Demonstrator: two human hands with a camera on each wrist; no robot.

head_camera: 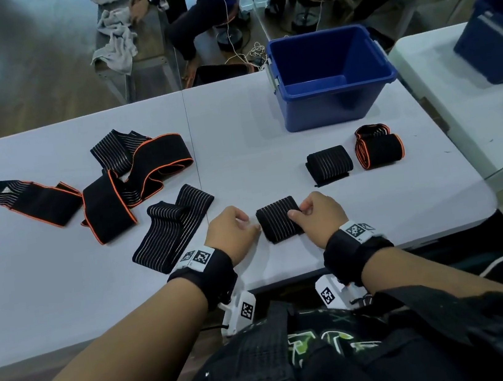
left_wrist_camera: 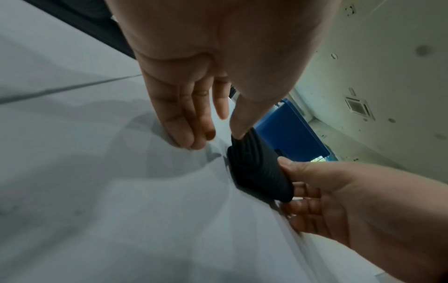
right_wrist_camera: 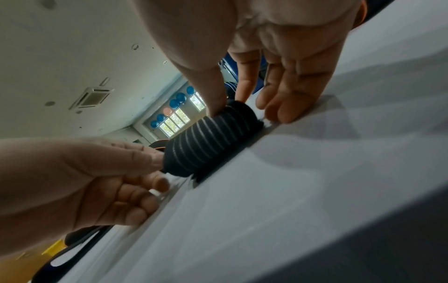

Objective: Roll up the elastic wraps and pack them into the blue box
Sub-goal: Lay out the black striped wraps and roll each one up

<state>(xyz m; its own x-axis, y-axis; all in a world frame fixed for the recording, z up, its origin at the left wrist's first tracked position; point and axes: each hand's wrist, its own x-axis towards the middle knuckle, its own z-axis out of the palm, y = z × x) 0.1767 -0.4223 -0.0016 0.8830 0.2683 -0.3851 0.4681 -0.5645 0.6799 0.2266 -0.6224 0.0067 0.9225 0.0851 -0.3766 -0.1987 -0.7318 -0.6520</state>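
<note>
Both hands pinch the rolled wrap [head_camera: 279, 223] at its ends: the right hand [head_camera: 322, 212] with thumb on top and fingers [right_wrist_camera: 244, 76] behind, the left hand [head_camera: 231, 230] with its thumb at the left end. If either pinch slackens, I judge the springy roll may uncoil. It lies on the counter [head_camera: 251, 132] near its front edge, black with pale ribs, well short of the blue box [head_camera: 333, 77].

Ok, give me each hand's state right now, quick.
Left hand: pinches the left end of the rolled wrap on the table.
Right hand: pinches the roll's right end.
</note>
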